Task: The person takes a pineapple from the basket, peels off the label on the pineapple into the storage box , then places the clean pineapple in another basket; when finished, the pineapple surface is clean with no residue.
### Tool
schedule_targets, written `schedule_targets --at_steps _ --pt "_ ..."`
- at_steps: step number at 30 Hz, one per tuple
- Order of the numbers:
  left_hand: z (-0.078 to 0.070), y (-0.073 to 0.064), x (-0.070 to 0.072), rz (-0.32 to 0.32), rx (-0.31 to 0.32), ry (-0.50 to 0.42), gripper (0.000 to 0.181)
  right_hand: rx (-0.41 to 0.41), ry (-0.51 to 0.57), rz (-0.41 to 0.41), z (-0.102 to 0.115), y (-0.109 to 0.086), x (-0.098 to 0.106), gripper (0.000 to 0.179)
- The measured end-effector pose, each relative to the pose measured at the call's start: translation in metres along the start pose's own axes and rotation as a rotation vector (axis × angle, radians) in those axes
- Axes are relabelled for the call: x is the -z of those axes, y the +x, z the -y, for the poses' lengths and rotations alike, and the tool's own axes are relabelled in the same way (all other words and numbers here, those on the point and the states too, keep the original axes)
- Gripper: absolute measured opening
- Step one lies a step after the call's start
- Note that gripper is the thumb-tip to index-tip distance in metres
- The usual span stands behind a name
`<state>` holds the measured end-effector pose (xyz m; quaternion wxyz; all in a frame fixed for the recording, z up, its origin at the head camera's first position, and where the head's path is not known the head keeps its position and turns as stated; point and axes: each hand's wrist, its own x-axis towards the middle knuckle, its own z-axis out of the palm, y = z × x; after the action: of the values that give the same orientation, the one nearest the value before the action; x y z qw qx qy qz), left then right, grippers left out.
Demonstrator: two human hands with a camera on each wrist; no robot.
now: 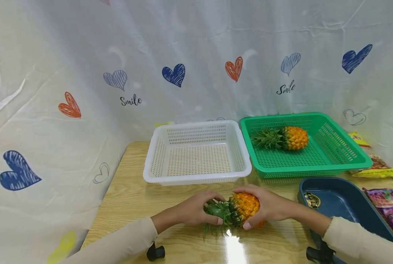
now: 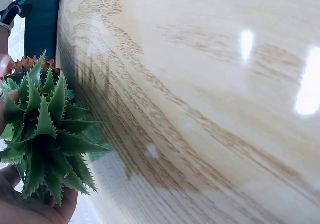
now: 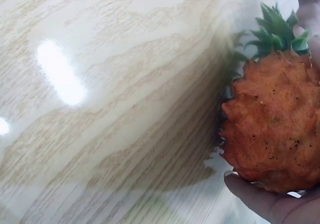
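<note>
An orange pineapple (image 1: 246,205) with a green crown is held on its side between both hands, close over the wooden table (image 1: 127,198). My left hand (image 1: 196,209) grips the crown from the left, thumb on the near side. Around the fruit's body curls my right hand (image 1: 270,203), its thumb in front. Spiky leaves (image 2: 45,134) fill the left part of the left wrist view. In the right wrist view the fruit's bumpy base (image 3: 275,129) shows, with fingertips at its edge.
Behind the hands stands a white plastic basket (image 1: 196,179). Beside it, a green basket (image 1: 315,171) contains another pineapple (image 1: 295,138). A dark blue tub (image 1: 335,194) sits by my right forearm. Colourful packets (image 1: 392,209) lie along the right edge. A printed curtain (image 1: 203,44) hangs behind.
</note>
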<state>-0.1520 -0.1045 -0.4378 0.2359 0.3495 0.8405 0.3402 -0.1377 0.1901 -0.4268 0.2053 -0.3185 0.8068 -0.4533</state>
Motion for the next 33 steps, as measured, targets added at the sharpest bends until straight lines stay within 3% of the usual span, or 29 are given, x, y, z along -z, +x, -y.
schedule_targets --at_steps 20,33 --pt "0.0019 -0.0001 0.0007 -0.003 -0.001 -0.015 0.06 -0.043 -0.027 0.029 0.0005 0.0035 0.0034 0.077" --pt "-0.0029 -0.0006 0.0016 -0.005 -0.027 0.013 0.061 -0.023 -0.086 0.006 0.007 -0.0007 0.0078 0.075"
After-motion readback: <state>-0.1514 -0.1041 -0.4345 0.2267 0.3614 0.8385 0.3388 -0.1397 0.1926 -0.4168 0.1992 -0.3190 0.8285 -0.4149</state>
